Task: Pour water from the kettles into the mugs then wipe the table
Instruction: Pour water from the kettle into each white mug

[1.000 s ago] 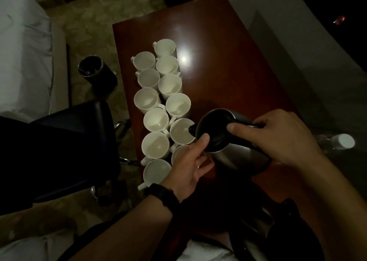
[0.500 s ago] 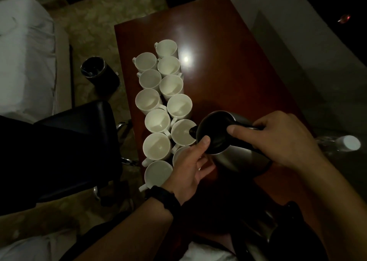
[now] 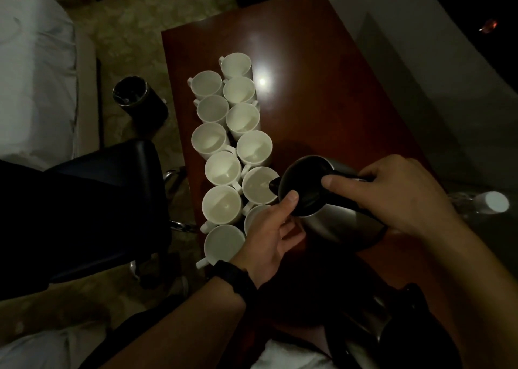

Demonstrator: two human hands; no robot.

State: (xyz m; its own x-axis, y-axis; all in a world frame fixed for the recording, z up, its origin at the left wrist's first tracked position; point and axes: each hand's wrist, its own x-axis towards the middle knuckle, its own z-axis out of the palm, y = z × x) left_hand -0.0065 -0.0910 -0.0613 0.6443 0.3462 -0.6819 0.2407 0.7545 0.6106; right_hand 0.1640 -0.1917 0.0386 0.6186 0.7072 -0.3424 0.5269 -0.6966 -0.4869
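Several white mugs (image 3: 222, 169) stand in two rows along the left side of the dark red table (image 3: 322, 88). A steel kettle (image 3: 330, 217) is tilted left, its spout over the mug (image 3: 259, 185) in the right row. My right hand (image 3: 398, 194) grips the kettle's black handle, thumb on the lid. My left hand (image 3: 273, 231) steadies the kettle at its rim, thumb against the lid edge, and hides part of a mug (image 3: 256, 214). A second kettle (image 3: 392, 340) stands dark at the bottom right. A white cloth (image 3: 286, 357) shows at the bottom edge.
A black office chair (image 3: 106, 200) stands left of the table. A dark bin (image 3: 137, 99) sits on the carpet beyond it. A bed with white sheets (image 3: 33, 74) fills the far left. A plastic bottle with a white cap (image 3: 493, 201) lies right.
The kettle and both hands have stayed over the same mug; the view has shifted very slightly.
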